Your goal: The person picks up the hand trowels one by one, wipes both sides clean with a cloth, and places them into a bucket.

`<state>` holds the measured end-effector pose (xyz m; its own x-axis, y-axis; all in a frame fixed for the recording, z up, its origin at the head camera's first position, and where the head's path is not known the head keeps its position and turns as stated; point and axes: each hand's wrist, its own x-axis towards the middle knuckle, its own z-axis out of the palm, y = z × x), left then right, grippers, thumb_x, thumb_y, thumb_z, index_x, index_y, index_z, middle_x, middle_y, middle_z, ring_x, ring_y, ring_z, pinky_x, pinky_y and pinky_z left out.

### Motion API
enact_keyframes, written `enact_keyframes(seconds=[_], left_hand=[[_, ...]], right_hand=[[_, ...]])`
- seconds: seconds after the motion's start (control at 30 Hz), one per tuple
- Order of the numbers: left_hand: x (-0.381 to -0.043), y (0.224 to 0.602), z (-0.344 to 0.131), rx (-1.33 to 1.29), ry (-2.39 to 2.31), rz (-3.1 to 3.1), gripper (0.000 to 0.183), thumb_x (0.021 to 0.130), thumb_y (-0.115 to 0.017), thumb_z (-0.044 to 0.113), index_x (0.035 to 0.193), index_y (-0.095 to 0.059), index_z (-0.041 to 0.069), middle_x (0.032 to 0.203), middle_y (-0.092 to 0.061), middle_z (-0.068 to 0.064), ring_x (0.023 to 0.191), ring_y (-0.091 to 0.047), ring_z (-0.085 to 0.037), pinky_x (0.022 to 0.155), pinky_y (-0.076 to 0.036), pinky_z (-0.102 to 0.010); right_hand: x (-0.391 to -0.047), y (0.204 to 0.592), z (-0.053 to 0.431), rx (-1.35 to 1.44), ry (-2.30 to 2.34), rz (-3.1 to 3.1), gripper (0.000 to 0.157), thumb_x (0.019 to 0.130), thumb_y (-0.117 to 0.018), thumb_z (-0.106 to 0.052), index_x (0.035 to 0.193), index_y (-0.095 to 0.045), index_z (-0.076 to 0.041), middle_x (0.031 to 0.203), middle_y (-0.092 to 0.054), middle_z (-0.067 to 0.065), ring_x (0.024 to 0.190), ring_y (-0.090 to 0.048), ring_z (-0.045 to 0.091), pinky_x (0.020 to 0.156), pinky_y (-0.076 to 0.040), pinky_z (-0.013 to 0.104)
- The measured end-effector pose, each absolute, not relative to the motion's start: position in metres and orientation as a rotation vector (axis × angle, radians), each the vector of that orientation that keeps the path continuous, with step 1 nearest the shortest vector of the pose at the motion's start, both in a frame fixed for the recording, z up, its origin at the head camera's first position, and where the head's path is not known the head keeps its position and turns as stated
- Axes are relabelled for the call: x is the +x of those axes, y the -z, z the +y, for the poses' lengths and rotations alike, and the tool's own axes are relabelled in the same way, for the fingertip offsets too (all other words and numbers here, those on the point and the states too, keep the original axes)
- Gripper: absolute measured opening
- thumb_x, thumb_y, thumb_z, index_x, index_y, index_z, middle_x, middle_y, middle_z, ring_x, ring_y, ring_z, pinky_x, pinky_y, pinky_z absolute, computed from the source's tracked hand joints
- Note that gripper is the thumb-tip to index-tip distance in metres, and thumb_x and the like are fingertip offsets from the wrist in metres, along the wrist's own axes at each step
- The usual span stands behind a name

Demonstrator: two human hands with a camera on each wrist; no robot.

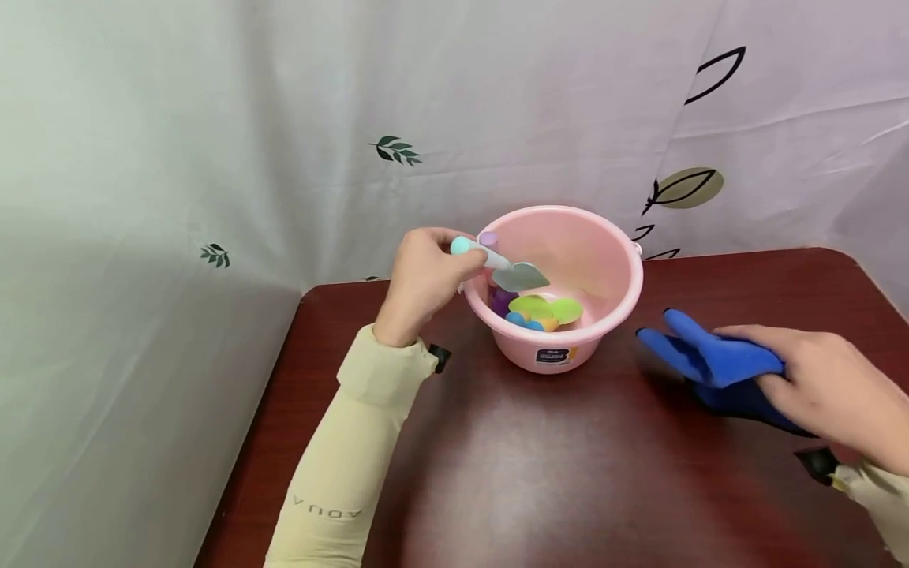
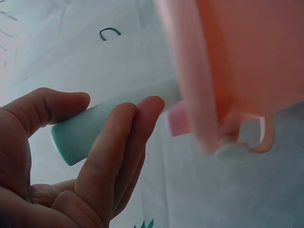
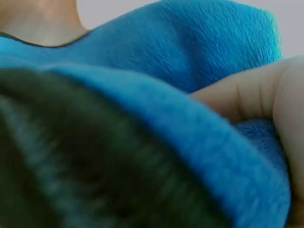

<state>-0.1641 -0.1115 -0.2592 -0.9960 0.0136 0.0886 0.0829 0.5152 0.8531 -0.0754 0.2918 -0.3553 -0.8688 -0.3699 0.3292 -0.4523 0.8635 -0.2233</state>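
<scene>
My left hand (image 1: 426, 272) pinches the pale teal handle of a small trowel (image 1: 521, 277) between thumb and fingers, at the left rim of a pink bucket (image 1: 554, 339). The trowel's grey-green blade points into the bucket; in the left wrist view its handle (image 2: 90, 128) reaches behind the rim. Inside the bucket lie yellow-green scoop-like pieces (image 1: 566, 310), blue rounded ends (image 1: 525, 321) and a purple piece (image 1: 502, 300). To the bucket's right, my right hand (image 1: 827, 386) grips a bunched blue cloth (image 1: 738, 364) with dark edging, which fills much of the right wrist view.
The bucket stands near the back of a dark red-brown table (image 1: 540, 457). A pale curtain with leaf prints (image 1: 398, 150) hangs behind the table and along its left side. A lilac handle end (image 1: 488, 238) sticks up at the bucket's left rim.
</scene>
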Motion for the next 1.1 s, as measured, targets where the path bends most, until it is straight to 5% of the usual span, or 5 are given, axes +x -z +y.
enact_keyframes(seconds=[0.17, 0.37, 0.63, 0.83, 1.1], left_hand=[[-0.167, 0.267, -0.102, -0.063, 1.402, -2.737, 0.027, 0.085, -0.073, 0.031, 0.096, -0.075, 0.007, 0.082, -0.069, -0.003, 0.075, -0.062, -0.021, 0.064, -0.054, -0.032], [-0.170, 0.277, -0.095, -0.028, 1.358, -2.732, 0.025, 0.086, -0.072, 0.031, 0.092, -0.074, 0.007, 0.076, -0.069, -0.003, 0.071, -0.062, -0.019, 0.059, -0.052, -0.031], [-0.170, 0.286, -0.090, -0.040, 1.364, -2.677, 0.016, 0.087, -0.072, 0.022, 0.082, -0.074, 0.007, 0.059, -0.067, 0.001, 0.056, -0.068, -0.014, 0.056, -0.055, -0.028], [-0.171, 0.291, -0.082, -0.096, 1.000, -2.685, 0.017, 0.084, -0.069, 0.023, 0.070, -0.068, 0.012, 0.049, -0.052, 0.005, 0.049, -0.055, -0.012, 0.047, -0.044, -0.027], [-0.171, 0.297, -0.070, -0.097, 0.551, -2.718, 0.023, 0.083, -0.069, 0.024, 0.064, -0.057, 0.017, 0.052, -0.052, 0.001, 0.049, -0.054, -0.023, 0.042, -0.042, -0.033]], right_hand=[[-0.082, 0.361, 0.305, 0.372, -0.469, -2.853, 0.050, 0.078, -0.070, 0.002, 0.127, -0.059, 0.001, 0.075, -0.065, 0.023, 0.048, -0.040, 0.017, 0.051, -0.031, 0.031], [-0.089, 0.374, 0.323, 0.040, -0.752, -2.931, 0.059, 0.092, -0.067, -0.005, 0.143, -0.042, 0.009, 0.112, -0.052, 0.046, 0.071, -0.059, 0.053, 0.057, -0.050, 0.053], [-0.094, 0.403, 0.340, -0.005, -1.335, -3.033, 0.065, 0.105, -0.052, -0.020, 0.148, -0.020, 0.017, 0.123, -0.044, 0.052, 0.065, -0.071, 0.028, 0.054, -0.058, 0.041], [-0.098, 0.422, 0.353, -0.074, -1.667, -3.041, 0.065, 0.108, -0.046, -0.021, 0.145, -0.012, 0.021, 0.123, -0.045, 0.050, 0.073, -0.073, 0.022, 0.064, -0.060, 0.046], [-0.104, 0.432, 0.365, -0.137, -1.555, -3.165, 0.074, 0.108, -0.044, -0.027, 0.145, -0.006, 0.025, 0.130, -0.035, 0.055, 0.081, -0.072, 0.036, 0.067, -0.060, 0.047]])
